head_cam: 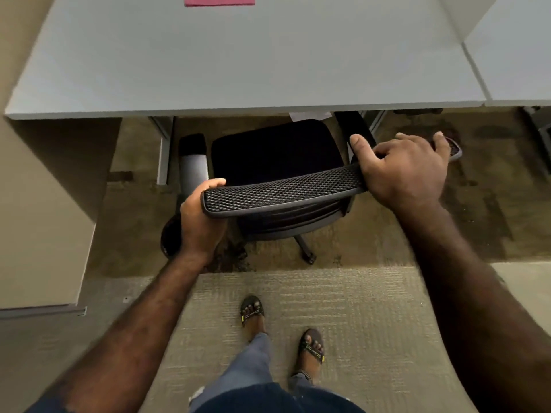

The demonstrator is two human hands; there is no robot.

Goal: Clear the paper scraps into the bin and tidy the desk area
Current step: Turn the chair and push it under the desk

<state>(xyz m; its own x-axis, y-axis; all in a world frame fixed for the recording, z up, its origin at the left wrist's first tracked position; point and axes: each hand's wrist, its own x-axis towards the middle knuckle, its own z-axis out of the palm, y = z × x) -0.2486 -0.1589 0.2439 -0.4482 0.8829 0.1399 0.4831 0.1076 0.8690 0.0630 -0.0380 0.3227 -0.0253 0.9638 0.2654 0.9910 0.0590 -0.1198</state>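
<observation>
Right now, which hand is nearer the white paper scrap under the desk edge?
Right. The right hand grips the chair backrest's right end, just below and right of the paper scrap. The left hand holds the backrest's left end, farther down-left.

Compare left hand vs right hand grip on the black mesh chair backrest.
The left hand grips the left end of the black mesh chair backrest from below, thumb on top; the right hand drapes over the right end from above, thumb pointing toward the grey desk. The left hand sits lower and nearer the person. Both hands hold the top edge.
</observation>
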